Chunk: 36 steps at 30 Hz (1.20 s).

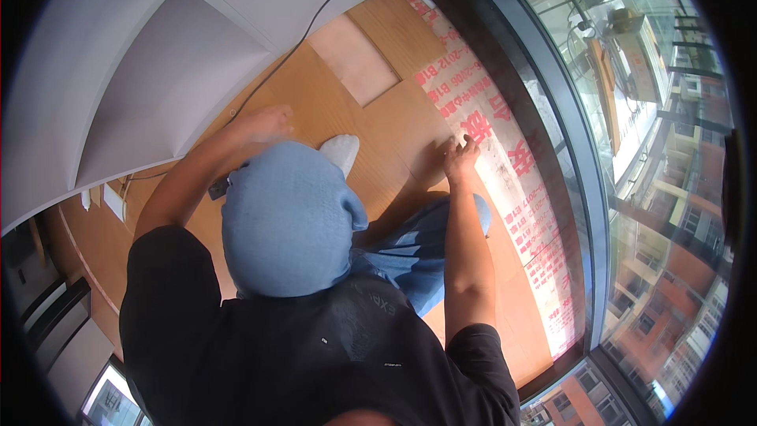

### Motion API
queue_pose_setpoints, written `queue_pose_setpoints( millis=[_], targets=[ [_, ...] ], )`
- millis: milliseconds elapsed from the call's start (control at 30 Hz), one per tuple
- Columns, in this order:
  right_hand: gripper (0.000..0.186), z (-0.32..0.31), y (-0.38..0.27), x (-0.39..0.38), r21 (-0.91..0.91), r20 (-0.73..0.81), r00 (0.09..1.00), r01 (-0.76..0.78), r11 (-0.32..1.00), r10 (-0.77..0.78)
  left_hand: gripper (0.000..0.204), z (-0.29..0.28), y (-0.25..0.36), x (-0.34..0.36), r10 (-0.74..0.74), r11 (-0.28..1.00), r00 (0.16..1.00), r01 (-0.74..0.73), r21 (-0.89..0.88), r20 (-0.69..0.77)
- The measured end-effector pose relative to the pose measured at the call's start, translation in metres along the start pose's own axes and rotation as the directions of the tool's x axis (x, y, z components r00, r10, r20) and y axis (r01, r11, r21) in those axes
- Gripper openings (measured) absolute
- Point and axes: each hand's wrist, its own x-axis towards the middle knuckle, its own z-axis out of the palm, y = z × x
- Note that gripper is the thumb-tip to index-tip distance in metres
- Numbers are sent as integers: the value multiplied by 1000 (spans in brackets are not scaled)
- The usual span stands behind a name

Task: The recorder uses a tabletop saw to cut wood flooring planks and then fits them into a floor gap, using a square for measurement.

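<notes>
L arm (188,174): bare below sleeve, slanting fwd & inward. L hand (270,124): pointing inward, w/ blur hiding finger detail. R arm (471,256): lying approx. straight fwd, elbow bending slightly. R hand (461,162): facing fwd, fingers (467,145) spreading apart, curling slightly.

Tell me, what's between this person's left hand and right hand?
In the head view, the white-covered foot and a stretch of brown wood-look surface lie between the left hand and the right hand.
</notes>
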Motion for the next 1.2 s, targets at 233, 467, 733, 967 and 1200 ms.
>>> queue_pose_setpoints(
  millis=[233,467,733,967,1200],
  targets=[
    [57,9,-87,42,55,113,974,191,980,-196,54,-5,54,195,-99,661,992,7,-750,-78],
    [57,29,-168,151,-16,85,941,330,944,-327,60,-11,64,268,-309,366,939,-30,-930,-152],
    [55,105,-212,235,-172,150,946,312,934,-288,51,-34,68,278,-381,85,924,14,-996,-19],
    [51,130,-212,237,-261,-15,960,266,928,-279,33,-46,74,284,-470,230,881,62,-971,-55],
    [48,127,-206,247,-215,-18,926,364,906,-376,35,-55,70,289,-441,449,896,168,-878,-54]
  ],
)
